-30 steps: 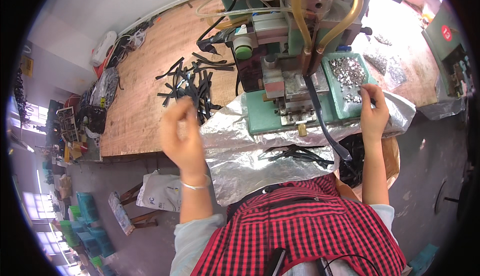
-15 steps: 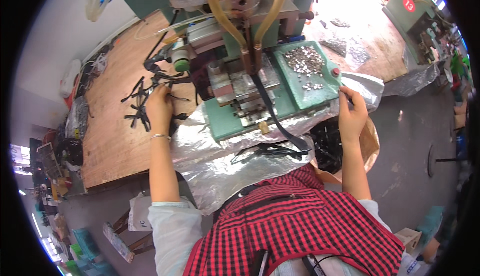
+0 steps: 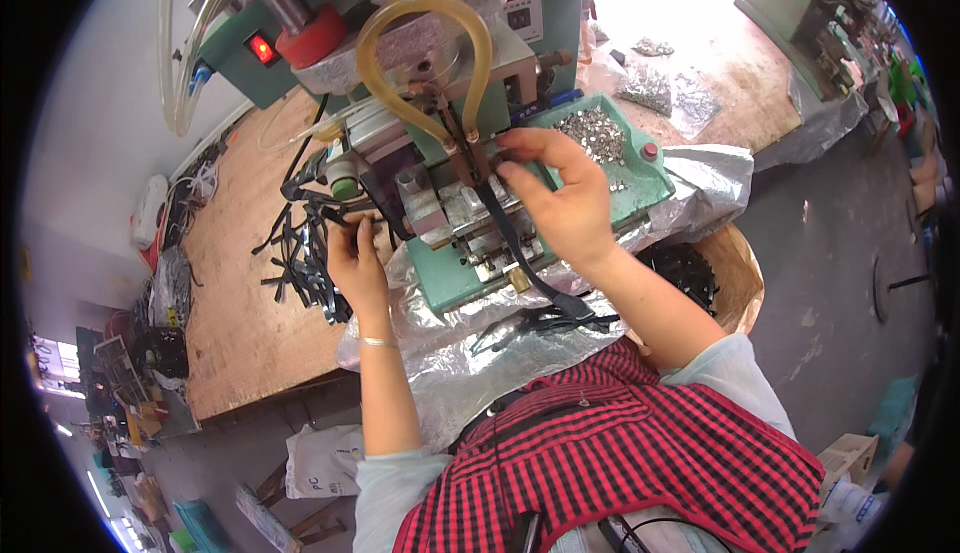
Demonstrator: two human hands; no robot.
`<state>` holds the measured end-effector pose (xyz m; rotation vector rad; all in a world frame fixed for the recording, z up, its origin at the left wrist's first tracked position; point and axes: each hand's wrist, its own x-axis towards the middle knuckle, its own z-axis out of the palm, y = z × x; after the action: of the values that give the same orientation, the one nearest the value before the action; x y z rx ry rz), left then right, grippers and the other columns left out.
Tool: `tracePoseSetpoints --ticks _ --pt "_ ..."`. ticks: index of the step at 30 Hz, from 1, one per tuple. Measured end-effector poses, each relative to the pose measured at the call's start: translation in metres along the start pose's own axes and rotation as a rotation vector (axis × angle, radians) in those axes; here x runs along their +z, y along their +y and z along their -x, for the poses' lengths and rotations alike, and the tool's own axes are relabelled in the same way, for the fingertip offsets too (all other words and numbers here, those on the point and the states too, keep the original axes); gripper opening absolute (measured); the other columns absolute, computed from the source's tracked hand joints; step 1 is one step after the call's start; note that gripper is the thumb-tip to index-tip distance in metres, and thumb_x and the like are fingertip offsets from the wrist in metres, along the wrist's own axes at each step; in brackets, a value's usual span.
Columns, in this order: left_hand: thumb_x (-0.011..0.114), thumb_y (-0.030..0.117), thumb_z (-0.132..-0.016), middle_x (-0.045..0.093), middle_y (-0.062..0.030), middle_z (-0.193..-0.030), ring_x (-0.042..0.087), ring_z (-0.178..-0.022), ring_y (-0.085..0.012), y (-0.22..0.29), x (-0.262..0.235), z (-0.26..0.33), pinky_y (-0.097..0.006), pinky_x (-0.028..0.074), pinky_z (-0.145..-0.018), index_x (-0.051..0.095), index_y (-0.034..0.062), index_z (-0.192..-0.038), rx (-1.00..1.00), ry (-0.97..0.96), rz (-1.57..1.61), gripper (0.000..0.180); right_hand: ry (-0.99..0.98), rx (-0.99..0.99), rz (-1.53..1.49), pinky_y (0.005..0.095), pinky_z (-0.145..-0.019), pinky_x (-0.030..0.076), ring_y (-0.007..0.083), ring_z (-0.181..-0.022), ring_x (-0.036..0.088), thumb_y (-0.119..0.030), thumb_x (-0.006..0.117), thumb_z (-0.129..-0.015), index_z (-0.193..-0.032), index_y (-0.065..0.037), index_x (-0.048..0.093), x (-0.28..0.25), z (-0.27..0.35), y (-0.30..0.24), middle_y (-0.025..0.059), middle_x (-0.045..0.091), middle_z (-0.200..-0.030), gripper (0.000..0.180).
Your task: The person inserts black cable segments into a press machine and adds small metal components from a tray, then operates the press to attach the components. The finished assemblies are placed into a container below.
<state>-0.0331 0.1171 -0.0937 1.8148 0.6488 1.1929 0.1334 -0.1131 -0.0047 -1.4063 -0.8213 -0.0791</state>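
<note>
My left hand [image 3: 357, 268] is beside a pile of black straps [image 3: 305, 253] on the wooden table, its thumb and fingertips closing around one black strap. My right hand [image 3: 570, 198] reaches over the green machine, its thumb and forefinger bent together against the brown metal jaws [image 3: 470, 160]. Whatever sits between those fingertips is too small to make out. Another black strap [image 3: 515, 241] hangs from the jaws over the machine's front edge, its wider end lying on the silvery sheet [image 3: 440, 353].
A green tray [image 3: 650, 185] with small shiny metal pieces [image 3: 592, 136] stands right of the jaws. Yellowish hoses [image 3: 372, 38] loop above them. A brown paper-lined bin [image 3: 740, 273] of black pieces is below on the right. A green-capped knob [image 3: 344, 189] juts out left.
My right hand has moved left from the tray's corner to the jaws. My left hand has drawn back toward me, away from the middle of the strap pile. The view has shifted a little.
</note>
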Motion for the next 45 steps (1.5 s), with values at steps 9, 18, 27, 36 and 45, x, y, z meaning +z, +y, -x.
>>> tracePoseSetpoints --ticks 9,18,27,36,45 --pt "0.059 -0.002 -0.104 0.075 -0.0172 -0.106 0.073 -0.081 -0.0168 0.140 0.006 0.028 -0.023 0.053 -0.065 0.065 -0.0050 -0.108 0.224 0.093 0.161 0.008 0.012 0.253 -0.408 0.0275 -0.093 0.052 0.0131 -0.101 0.068 0.004 0.070 -0.092 -0.132 0.003 0.058 0.016 0.000 -0.027 0.0094 0.070 -0.114 0.042" --pt "0.085 0.002 -0.078 0.079 -0.0136 -0.102 0.070 -0.068 -0.0197 0.170 0.044 0.038 -0.029 0.050 -0.056 0.076 0.0057 -0.101 0.986 -0.330 -0.260 0.025 -0.198 0.180 -0.231 0.0352 -0.110 0.047 0.0212 -0.125 0.062 0.004 0.058 -0.088 -0.143 -0.002 0.056 -0.023 -0.007 -0.031 0.0095 0.066 -0.132 0.055" --pt "0.087 0.004 -0.074 0.079 -0.0116 -0.102 0.064 -0.060 -0.0162 0.147 0.061 0.035 -0.028 0.046 -0.050 0.077 0.0092 -0.099 1.059 -0.319 -0.195 0.028 0.101 0.091 0.557 0.0415 -0.097 0.051 0.0313 -0.109 0.067 -0.006 0.071 -0.089 -0.118 -0.009 0.071 -0.103 0.011 0.077 0.0129 0.072 -0.115 0.029" --pt "0.086 0.008 -0.078 0.077 -0.0131 -0.120 0.072 -0.075 -0.0186 0.147 0.053 0.057 -0.029 0.052 -0.061 0.077 0.0075 -0.112 0.821 -0.302 -0.154 0.035 -0.126 0.022 0.901 0.0460 -0.096 0.050 0.0349 -0.106 0.062 -0.015 0.080 -0.080 -0.088 -0.012 0.078 -0.082 0.010 0.081 0.0106 0.067 -0.102 0.009" --pt "0.080 -0.002 -0.083 0.077 -0.0136 -0.116 0.071 -0.077 -0.0187 0.151 -0.049 0.072 -0.029 0.054 -0.067 0.075 0.0036 -0.117 0.606 0.058 -0.426 0.035 0.024 0.149 0.702 0.0387 -0.081 0.055 0.0288 -0.092 0.071 -0.012 0.076 -0.087 -0.095 -0.006 0.073 -0.078 0.021 0.078 0.0111 0.074 -0.096 0.011"
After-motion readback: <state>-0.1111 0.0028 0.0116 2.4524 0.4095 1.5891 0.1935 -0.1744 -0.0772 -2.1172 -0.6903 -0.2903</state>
